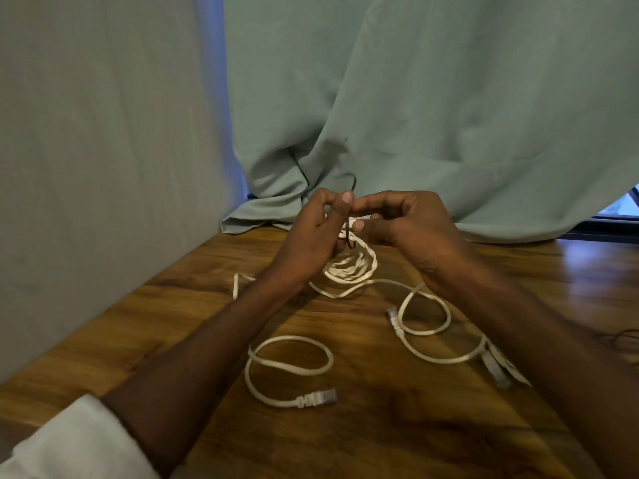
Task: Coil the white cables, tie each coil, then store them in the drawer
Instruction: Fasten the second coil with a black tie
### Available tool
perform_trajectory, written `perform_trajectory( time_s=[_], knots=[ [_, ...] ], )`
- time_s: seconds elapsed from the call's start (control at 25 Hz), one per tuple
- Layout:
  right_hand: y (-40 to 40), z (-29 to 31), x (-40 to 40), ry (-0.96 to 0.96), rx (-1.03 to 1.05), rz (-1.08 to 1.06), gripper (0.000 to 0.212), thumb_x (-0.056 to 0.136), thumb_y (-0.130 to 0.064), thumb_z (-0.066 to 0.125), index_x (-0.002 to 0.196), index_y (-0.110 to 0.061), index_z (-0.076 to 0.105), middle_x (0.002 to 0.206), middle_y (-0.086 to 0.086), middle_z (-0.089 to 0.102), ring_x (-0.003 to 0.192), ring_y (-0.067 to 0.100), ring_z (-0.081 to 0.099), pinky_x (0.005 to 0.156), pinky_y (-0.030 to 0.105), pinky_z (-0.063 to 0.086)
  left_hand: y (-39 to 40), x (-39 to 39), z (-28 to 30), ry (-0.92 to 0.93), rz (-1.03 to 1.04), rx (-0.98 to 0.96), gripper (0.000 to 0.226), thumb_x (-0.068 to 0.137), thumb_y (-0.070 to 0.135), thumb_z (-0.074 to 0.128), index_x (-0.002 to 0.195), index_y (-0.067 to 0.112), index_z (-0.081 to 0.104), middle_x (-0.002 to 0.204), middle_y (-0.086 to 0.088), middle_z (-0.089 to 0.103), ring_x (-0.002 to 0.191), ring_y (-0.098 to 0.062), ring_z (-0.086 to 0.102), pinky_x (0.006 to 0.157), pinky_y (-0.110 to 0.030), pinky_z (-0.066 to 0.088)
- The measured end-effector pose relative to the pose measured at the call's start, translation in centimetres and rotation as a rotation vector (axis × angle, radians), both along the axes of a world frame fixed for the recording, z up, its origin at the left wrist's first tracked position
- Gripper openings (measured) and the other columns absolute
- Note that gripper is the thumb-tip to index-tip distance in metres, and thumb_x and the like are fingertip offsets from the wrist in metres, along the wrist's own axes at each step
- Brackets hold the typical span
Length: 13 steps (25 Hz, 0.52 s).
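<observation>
Wood-grain tabletop [345, 437] fills my view, with a pale green curtain [432, 98] draped onto its far edge and a grey wall at the left. I see both hands raised just above the table near that curtain. My left hand [311, 233] and right hand [404, 226] meet at the top of a coiled white cable [349, 267], whose loops hang down and rest on the wood. A thin black tie [349, 236] runs up between the fingertips, and both hands pinch around it and the coil's top; which fingers hold the tie and which the cable I cannot quite tell, as the frame is soft there. Two more white cables lie loose nearer me: one loop at centre [290, 368] with its plug pointing right, another [428, 326] under the right forearm. A white sleeve [69, 440] shows at bottom left.

I judge the tying of the first coil is in hand. Next the tie needs twisting snug without letting the loops spring apart. No drawer is in view.
</observation>
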State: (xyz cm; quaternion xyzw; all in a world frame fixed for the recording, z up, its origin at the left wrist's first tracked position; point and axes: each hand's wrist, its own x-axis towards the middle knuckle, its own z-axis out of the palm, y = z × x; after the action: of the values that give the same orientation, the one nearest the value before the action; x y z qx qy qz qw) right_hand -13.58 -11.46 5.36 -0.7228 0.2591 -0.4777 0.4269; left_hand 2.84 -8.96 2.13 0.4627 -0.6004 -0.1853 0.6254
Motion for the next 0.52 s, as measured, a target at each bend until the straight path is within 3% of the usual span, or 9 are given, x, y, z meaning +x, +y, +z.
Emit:
perform_trajectory(
  time_s=[0.16, 0.28, 0.4, 0.52],
  knots=[
    [-0.1, -0.3, 0.5, 0.143, -0.247, -0.110, 0.023, 0.086, -0.018, 0.084, 0.108, -0.022, 0.081, 0.096, -0.009, 0.081, 0.084, 0.008, 0.077, 0.087, 0.042, 0.063, 0.2, -0.2, 0.3, 0.065, -0.019, 0.009, 0.031, 0.108, 0.042, 0.050, 0.099, 0.014, 0.059, 0.070, 0.000, 0.062, 0.055, -0.013, 0.053, 0.048, -0.026, 0.040],
    [-0.3, 0.3, -0.1, 0.360, -0.371, -0.011, 0.059, 0.076, -0.037, 0.090, 0.130, -0.028, 0.070, 0.121, -0.017, 0.072, 0.108, -0.003, 0.067, 0.096, 0.026, 0.055, 0.3, 0.3, 0.6, 0.112, 0.059, -0.011, 0.041, 0.107, 0.044, 0.052, 0.107, 0.005, 0.062, 0.083, -0.013, 0.073, 0.071, -0.024, 0.067, 0.063, -0.036, 0.054],
    [-0.5, 0.1, -0.2, 0.564, -0.503, 0.100, 0.099, 0.066, -0.037, 0.097, 0.149, -0.031, 0.045, 0.143, -0.019, 0.046, 0.126, -0.007, 0.047, 0.094, 0.007, 0.042, 0.3, 0.7, 1.1, 0.241, 0.065, -0.001, 0.038, 0.106, 0.044, 0.055, 0.102, 0.008, 0.060, 0.075, -0.009, 0.068, 0.058, -0.018, 0.058, 0.057, -0.034, 0.046],
    [-0.8, -0.6, -0.1, 0.511, -0.494, 0.120, 0.099, 0.066, -0.036, 0.097, 0.147, -0.036, 0.040, 0.143, -0.015, 0.044, 0.129, 0.000, 0.049, 0.095, 0.010, 0.045, 0.3, 0.5, 1.2, 0.278, 0.023, 0.021, 0.040, 0.105, 0.046, 0.055, 0.106, 0.006, 0.056, 0.075, -0.009, 0.061, 0.051, -0.008, 0.046, 0.050, -0.027, 0.038]
  ],
)
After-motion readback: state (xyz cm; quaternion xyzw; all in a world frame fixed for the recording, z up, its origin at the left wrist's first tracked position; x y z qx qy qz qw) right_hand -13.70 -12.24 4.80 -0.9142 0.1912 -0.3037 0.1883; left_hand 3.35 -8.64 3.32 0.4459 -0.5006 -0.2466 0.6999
